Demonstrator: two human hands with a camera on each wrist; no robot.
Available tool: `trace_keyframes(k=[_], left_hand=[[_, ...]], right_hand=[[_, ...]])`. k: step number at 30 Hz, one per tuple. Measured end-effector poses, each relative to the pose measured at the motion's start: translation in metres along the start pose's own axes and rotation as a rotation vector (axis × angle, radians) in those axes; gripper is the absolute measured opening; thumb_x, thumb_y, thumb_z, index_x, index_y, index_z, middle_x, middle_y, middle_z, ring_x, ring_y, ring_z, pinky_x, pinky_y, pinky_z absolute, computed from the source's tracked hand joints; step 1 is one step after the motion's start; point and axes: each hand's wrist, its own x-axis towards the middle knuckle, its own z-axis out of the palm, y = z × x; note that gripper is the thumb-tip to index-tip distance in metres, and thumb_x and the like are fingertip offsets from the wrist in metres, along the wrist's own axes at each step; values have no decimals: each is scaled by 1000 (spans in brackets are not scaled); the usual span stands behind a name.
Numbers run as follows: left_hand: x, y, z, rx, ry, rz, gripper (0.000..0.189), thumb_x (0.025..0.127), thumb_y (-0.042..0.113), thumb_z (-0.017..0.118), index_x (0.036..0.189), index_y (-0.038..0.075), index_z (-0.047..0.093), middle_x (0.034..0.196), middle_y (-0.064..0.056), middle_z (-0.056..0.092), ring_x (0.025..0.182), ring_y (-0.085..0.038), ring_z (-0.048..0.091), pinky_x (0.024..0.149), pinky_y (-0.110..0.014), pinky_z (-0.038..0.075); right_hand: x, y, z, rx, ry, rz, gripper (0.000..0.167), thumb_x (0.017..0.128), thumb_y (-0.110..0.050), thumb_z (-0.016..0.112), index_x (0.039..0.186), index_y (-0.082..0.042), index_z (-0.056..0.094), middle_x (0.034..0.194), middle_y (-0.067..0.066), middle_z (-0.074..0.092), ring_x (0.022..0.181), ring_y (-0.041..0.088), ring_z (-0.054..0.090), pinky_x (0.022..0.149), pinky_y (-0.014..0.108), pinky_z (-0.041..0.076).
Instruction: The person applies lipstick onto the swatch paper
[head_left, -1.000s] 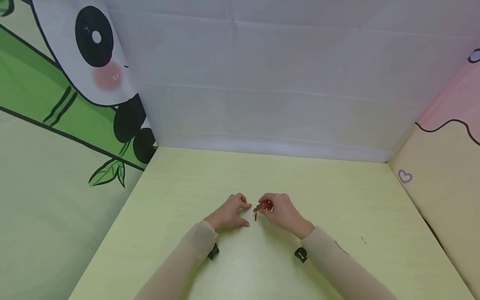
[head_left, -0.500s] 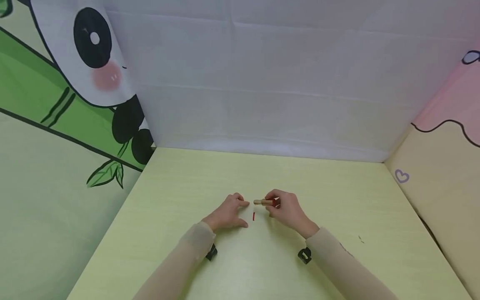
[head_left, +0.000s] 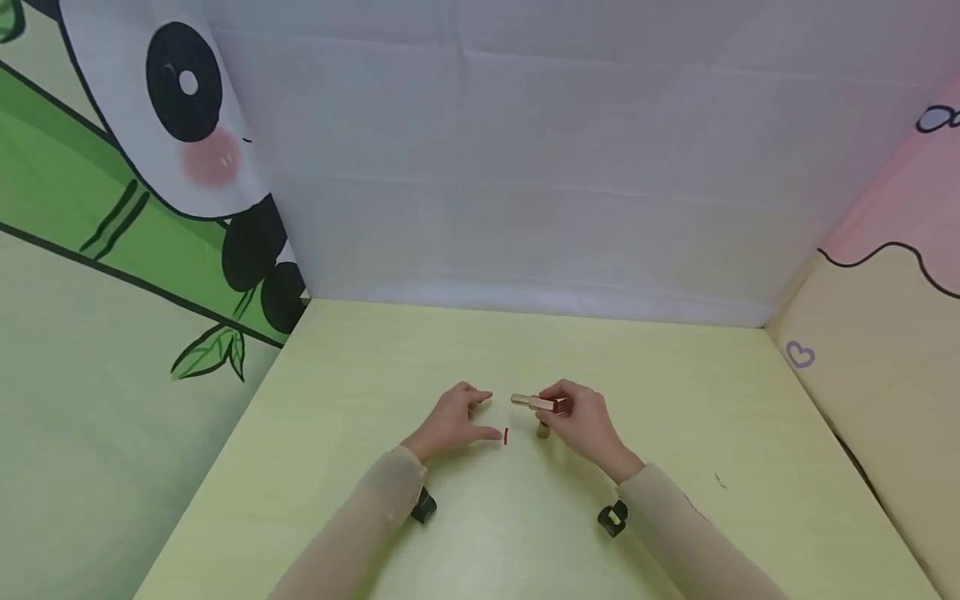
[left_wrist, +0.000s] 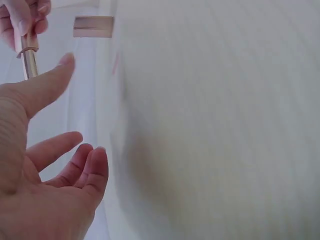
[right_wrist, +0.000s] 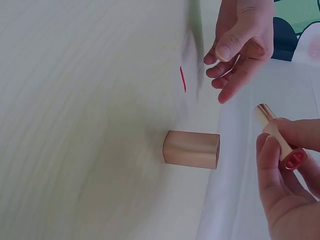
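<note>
My right hand (head_left: 588, 423) pinches a gold lipstick tube (head_left: 531, 402) between thumb and fingers, level and raised above the table. In the right wrist view the red lipstick end (right_wrist: 294, 159) faces the camera, and the plain gold end points away toward my left hand. Below it, a rose-gold lipstick cap (right_wrist: 191, 150) stands upright on the table. A short red stroke (right_wrist: 183, 79) marks a thin whitish patch (right_wrist: 192, 65) on the tabletop. My left hand (head_left: 452, 423) is beside that stroke, thumb and fingers spread, holding nothing.
The pale wood-look table (head_left: 637, 367) meets a white cloth backdrop (head_left: 525, 208) behind. Printed cloth walls stand at the left (head_left: 75, 350) and right (head_left: 885, 367). A small dark mark (head_left: 720, 481) shows on the table at right.
My right hand has drawn back to the right from the red stroke, turning the lipstick level and leaving the cap in view. My left hand has spread wider, its thumb coming near the stroke.
</note>
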Motion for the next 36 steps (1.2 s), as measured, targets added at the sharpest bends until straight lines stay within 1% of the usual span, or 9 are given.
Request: trace_keyframes(k=[7, 12, 16, 21, 24, 27, 29, 33, 36], left_hand=[[3, 20, 0, -335, 76, -93, 67, 75, 44, 80, 122, 1, 63, 116, -15, 62, 103, -29, 60, 86, -38, 49], [7, 40, 1, -604, 117, -207, 57, 76, 44, 79, 113, 1, 69, 108, -9, 67, 100, -24, 62, 84, -36, 49], [10, 52, 5, -786, 141, -287, 56, 77, 44, 78, 109, 0, 70, 105, -7, 67, 101, -32, 61, 84, -34, 50], [13, 61, 11, -873, 160, -332, 51, 79, 42, 77, 107, 0, 70, 106, -11, 66, 102, -40, 59, 84, -33, 50], [16, 65, 14, -921, 170, -338, 49, 81, 38, 76, 107, -3, 70, 105, -18, 65, 96, -36, 61, 82, -32, 51], [19, 66, 16, -990, 171, -341, 48, 83, 35, 75, 106, -7, 69, 98, -18, 65, 87, -30, 61, 81, -34, 51], [19, 67, 17, -1036, 173, -346, 48, 83, 34, 75, 105, -8, 69, 96, -17, 65, 85, -27, 61, 80, -33, 51], [20, 68, 19, -1090, 183, -364, 43, 82, 33, 76, 102, -5, 70, 97, -19, 66, 85, -26, 61, 77, -30, 52], [21, 68, 21, -1110, 198, -365, 36, 83, 28, 76, 101, -4, 71, 93, -15, 67, 81, -22, 62, 75, -29, 52]], right_hand=[[0, -1, -2, 167, 19, 45, 18, 79, -2, 77, 95, -6, 68, 89, 6, 67, 67, 21, 64, 51, 25, 49], [1, -3, -5, 289, 27, 81, 20, 81, -3, 76, 98, -1, 66, 94, 12, 66, 78, 35, 67, 60, 32, 54], [0, -6, -8, 361, 28, 139, 23, 82, -4, 75, 101, 1, 64, 99, 15, 65, 83, 35, 68, 70, 41, 55], [-2, -9, -10, 444, 6, 184, 27, 84, -1, 72, 107, 6, 60, 107, 21, 61, 85, 28, 68, 78, 47, 52], [-6, -22, -14, 461, -1, 189, 26, 85, 2, 69, 108, 10, 58, 107, 24, 60, 84, 26, 68, 79, 45, 52], [-7, -22, -14, 462, 5, 207, 27, 85, 2, 70, 107, 9, 58, 108, 23, 60, 86, 28, 68, 77, 38, 53], [-6, -16, -11, 468, 16, 221, 27, 83, 0, 72, 106, 7, 59, 108, 21, 60, 88, 31, 68, 75, 33, 53], [-7, -7, -4, 480, 39, 230, 27, 81, -2, 76, 102, 3, 61, 106, 19, 61, 91, 37, 66, 73, 34, 54], [-9, -5, 0, 485, 50, 222, 25, 80, -2, 76, 101, 1, 61, 105, 17, 61, 90, 34, 67, 72, 32, 54]])
